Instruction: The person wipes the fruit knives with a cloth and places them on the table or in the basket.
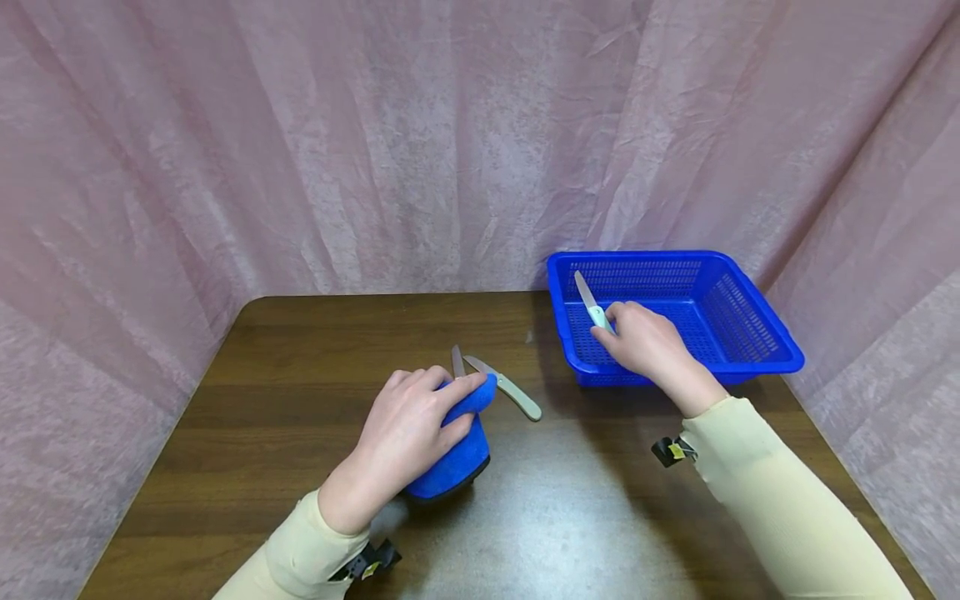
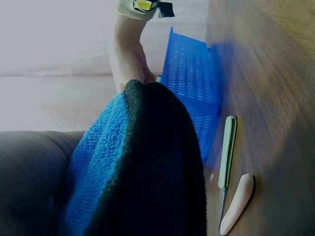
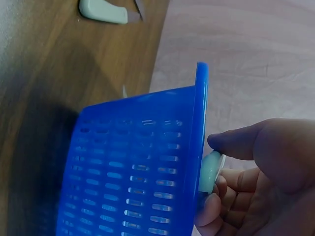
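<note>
My left hand (image 1: pixel 408 425) grips a folded blue cloth (image 1: pixel 453 462) with a dark edge, low over the table. Thumb and fingers of my right hand (image 1: pixel 645 337) pinch the pale mint handle of a knife (image 1: pixel 597 317), its blade pointing away and to the left, inside the blue basket's left part. Just right of the cloth lies a second knife (image 1: pixel 517 394) with a pale green handle. Beside it shows the blade of another knife (image 1: pixel 457 362), largely hidden by the left hand; its cream handle (image 2: pixel 238 204) appears in the left wrist view.
The blue plastic basket (image 1: pixel 750 367) with slotted walls stands at the back right of the brown wooden table (image 1: pixel 300 350). Pink curtains (image 1: pixel 420 150) hang behind the table and along its right side.
</note>
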`<state>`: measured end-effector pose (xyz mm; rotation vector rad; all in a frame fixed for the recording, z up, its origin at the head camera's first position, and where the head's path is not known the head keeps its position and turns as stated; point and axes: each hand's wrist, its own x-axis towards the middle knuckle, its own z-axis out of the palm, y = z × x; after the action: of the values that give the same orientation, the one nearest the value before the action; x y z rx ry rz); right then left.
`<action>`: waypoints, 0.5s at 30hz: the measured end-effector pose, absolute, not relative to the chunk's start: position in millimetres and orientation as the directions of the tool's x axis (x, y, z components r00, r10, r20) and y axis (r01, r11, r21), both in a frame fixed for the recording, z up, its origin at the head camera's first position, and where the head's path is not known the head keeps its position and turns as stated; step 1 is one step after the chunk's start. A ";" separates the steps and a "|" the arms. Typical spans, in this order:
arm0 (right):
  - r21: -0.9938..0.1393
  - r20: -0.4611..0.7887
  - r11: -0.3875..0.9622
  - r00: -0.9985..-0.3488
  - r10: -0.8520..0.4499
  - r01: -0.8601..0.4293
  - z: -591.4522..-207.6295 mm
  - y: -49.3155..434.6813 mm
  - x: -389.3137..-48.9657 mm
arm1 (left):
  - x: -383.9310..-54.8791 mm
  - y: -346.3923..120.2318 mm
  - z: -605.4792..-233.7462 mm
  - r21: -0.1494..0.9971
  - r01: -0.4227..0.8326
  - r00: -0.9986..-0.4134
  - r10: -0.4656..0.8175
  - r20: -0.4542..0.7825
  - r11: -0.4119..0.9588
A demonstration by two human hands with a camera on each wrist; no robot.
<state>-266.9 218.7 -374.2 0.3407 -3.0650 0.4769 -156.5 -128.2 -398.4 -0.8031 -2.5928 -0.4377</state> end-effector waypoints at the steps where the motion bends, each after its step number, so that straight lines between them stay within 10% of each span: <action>1: -0.295 0.045 0.931 -0.977 -0.210 -0.214 -374.2 218.7 -268.5 | -156.5 -128.0 -398.4 0.178 0.590 -0.762 0.469 0.447 0.788; 15: -0.274 -0.070 0.943 -0.974 -0.217 -0.190 -375.8 212.5 -287.6 | -156.3 -125.0 -399.0 0.185 0.582 -0.775 0.471 0.422 0.792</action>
<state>-287.6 212.5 -375.8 0.3352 -3.1938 0.4348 -156.3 -125.0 -399.0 -0.8006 -2.6255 -0.4368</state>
